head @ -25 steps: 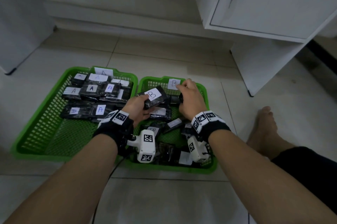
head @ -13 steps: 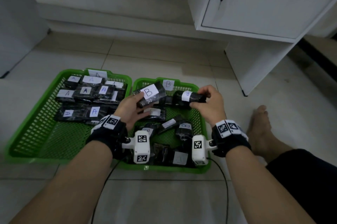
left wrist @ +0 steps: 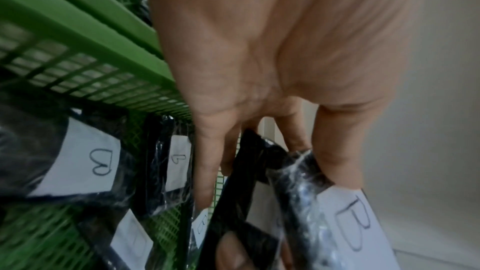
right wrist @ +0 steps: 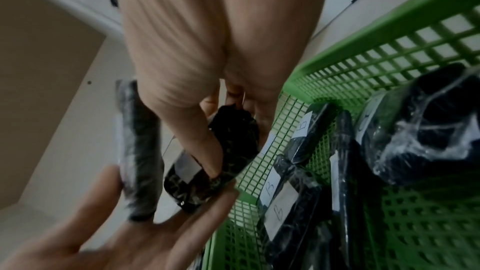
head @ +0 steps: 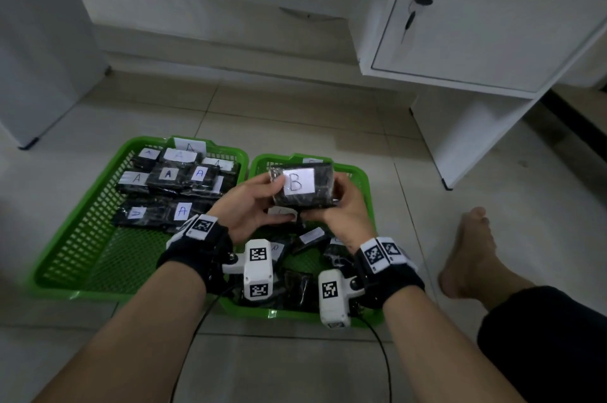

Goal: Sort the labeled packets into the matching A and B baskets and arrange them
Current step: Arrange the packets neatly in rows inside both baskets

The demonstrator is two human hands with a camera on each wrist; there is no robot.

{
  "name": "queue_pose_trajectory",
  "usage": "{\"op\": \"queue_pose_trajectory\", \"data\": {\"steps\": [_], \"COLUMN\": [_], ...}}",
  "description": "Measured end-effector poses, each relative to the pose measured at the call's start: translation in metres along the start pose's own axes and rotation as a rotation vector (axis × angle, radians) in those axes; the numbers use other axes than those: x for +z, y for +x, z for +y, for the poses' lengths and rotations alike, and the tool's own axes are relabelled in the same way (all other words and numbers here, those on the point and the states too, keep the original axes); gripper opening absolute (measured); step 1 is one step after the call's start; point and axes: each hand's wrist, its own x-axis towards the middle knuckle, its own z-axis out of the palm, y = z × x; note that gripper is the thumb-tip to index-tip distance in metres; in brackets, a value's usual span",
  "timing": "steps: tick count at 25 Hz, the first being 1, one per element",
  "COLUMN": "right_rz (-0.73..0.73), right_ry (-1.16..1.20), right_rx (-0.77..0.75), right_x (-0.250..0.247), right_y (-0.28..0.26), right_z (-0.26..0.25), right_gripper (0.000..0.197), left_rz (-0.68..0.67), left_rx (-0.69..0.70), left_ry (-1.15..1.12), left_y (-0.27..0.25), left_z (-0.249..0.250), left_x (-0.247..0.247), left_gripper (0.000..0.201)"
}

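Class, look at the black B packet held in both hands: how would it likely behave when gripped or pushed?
The B packet is wrapped in shiny crinkled film, so it is probably a little slippery. The left hand and right hand hold its ends and it stays flat, so likely fairly firm. Flat-sided, it should slide, not roll.

We read a handwritten "B" on the white label of the held packet [head: 302, 185], mid-frame in the head view. In the left basket [head: 82, 238], left of centre, packets [head: 170, 179] carry labels reading "A", and a card [head: 190, 145] on its far rim also reads "A". In the wrist views, lower in the frame, packets [left wrist: 85, 163] in the right basket [right wrist: 389, 52] show "B" labels.
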Motion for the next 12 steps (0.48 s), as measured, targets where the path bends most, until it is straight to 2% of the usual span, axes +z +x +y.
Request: {"op": "queue_pose_trajectory", "data": {"steps": [2,4,7,9,12], "right_rz": [-0.040,-0.039,-0.009,-0.066,-0.066], "right_ry": [-0.027,-0.127,-0.522,-0.774,-0.880], "right_rx": [-0.005,-0.081,-0.371,-0.503,-0.493], "right_x": [0.003,0.003,-0.003,-0.007,-0.020], "right_y": [-0.002,-0.004,0.001,0.007,0.022], "right_z": [-0.004,-0.007,-0.015,-0.026,-0.036], "right_gripper": [0.072,0.084,0.098,0.089,0.071], "left_rz": [0.052,0.139,0.255,0.258,0.261], "left_rx": [0.020,0.053,0.131,0.175,0.190], "left_ry": [0.045,0.079,0.185,0.235,0.236], "left_y": [0.001,0.003,0.011,0.014,0.018], "left_z": [0.001,0.001,0.002,0.004,0.007], "left_x": [-0.001,0.001,0.004,0.009,0.011], "left_gripper": [0.033,0.029,0.027,0.027,0.030]}}
